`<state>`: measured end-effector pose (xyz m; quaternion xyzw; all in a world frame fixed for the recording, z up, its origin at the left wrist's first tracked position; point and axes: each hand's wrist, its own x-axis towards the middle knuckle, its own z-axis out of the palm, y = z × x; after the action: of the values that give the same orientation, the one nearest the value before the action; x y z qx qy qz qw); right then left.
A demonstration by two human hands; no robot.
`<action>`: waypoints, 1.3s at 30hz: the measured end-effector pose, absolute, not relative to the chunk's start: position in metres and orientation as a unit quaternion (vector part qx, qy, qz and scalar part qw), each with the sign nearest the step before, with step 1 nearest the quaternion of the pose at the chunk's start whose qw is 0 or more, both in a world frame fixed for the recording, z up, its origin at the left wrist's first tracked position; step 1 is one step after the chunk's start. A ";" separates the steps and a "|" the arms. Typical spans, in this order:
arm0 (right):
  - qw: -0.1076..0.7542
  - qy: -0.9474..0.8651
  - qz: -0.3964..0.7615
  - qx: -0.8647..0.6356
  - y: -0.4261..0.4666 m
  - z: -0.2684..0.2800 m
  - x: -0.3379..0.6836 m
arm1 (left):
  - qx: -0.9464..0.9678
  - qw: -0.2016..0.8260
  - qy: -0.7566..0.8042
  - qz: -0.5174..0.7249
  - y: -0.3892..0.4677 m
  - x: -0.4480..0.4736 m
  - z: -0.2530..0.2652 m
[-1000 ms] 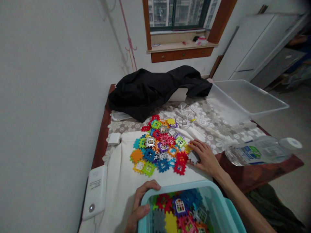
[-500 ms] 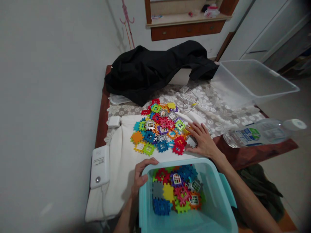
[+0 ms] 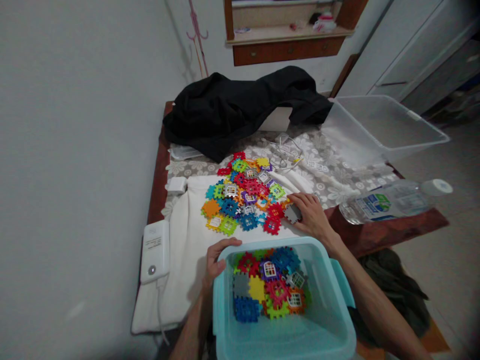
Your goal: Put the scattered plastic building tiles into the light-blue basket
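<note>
My left hand (image 3: 218, 257) is closed over the left back corner of a light blue plastic bin (image 3: 285, 345), thumb and fingers on its rim. Inside lie interlocking building blocks in several colours, such as a yellow block (image 3: 257, 289). Beyond the bin, a loose heap of similar blocks (image 3: 249, 187) covers part of a white cloth. At the heap's right edge my right hand (image 3: 310, 214) is curled around a grey block (image 3: 292, 213), holding it tilted. An orange-yellow piece shows by its fingertips; whether it is held too cannot be told.
A clear bottle (image 3: 393, 201) lies at the table's right edge, below a clear plastic box (image 3: 386, 125). Black fabric (image 3: 243, 102) lies along the back. A white power bank (image 3: 155, 251) with a cable and a white adapter (image 3: 176, 185) sit at left.
My right hand's spread fingers have curled in around the grey block, which has tilted up and come clear of the hand. My left hand stays on the bin's rim.
</note>
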<state>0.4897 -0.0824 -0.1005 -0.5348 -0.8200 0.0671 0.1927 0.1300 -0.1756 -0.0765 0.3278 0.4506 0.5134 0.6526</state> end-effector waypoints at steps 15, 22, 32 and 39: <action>0.113 -0.823 0.053 -0.554 -0.071 -0.087 0.489 | 0.300 0.671 0.435 0.521 -0.174 0.138 -0.057; 0.125 -0.834 0.037 -0.536 -0.066 -0.083 0.485 | 0.293 0.686 0.411 0.524 -0.174 0.141 -0.054; 0.090 -0.811 0.073 -0.574 -0.075 -0.078 0.477 | 0.316 0.658 0.428 0.532 -0.172 0.143 -0.053; 0.163 -0.811 0.129 -0.546 -0.077 -0.086 0.478 | 0.322 0.638 0.442 0.542 -0.177 0.141 -0.059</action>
<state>0.4781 -0.0770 -0.0861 -0.5464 -0.8115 0.1286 0.1625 0.1409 -0.1765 -0.0589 0.3222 0.4421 0.5418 0.6381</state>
